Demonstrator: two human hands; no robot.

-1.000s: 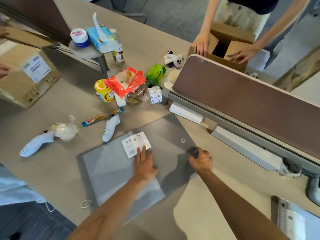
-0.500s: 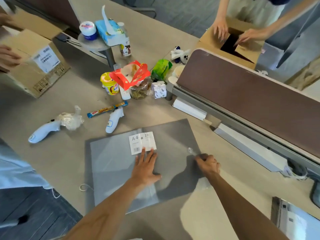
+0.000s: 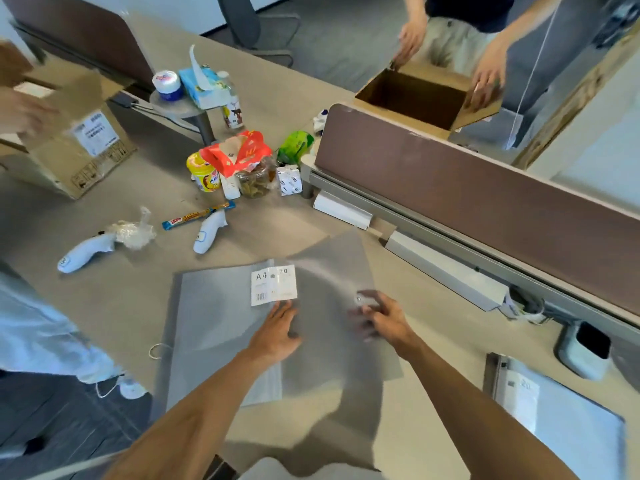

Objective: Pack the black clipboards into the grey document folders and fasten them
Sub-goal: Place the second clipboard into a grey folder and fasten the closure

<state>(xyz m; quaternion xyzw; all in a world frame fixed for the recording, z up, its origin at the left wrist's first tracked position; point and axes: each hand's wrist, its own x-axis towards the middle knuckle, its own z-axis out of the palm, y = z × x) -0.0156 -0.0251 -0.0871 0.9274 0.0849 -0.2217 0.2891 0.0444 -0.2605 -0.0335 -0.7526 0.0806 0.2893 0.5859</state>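
A grey document folder (image 3: 214, 313) lies flat on the table in front of me, with a white "A4" label (image 3: 273, 285) near its middle. Its darker flap (image 3: 332, 268) is folded across the right part, and a small metal snap (image 3: 358, 299) shows on it. My left hand (image 3: 277, 332) rests flat on the folder just below the label. My right hand (image 3: 384, 318), blurred and with fingers spread, is on the flap right beside the snap. No black clipboard is visible; whether one is inside the folder is hidden.
More grey folders in clear wrap (image 3: 561, 420) lie at lower right. A brown desk partition (image 3: 485, 188) runs along the right. Snacks and jars (image 3: 235, 161), a candy bar (image 3: 197, 216) and two white handheld devices (image 3: 86, 251) lie beyond. Other people handle cardboard boxes (image 3: 76, 140) (image 3: 415, 95).
My right hand has let go of the flap's right edge, moved left and opened its fingers by the snap. The flap now lies further over the folder. My left hand stays pressed down.
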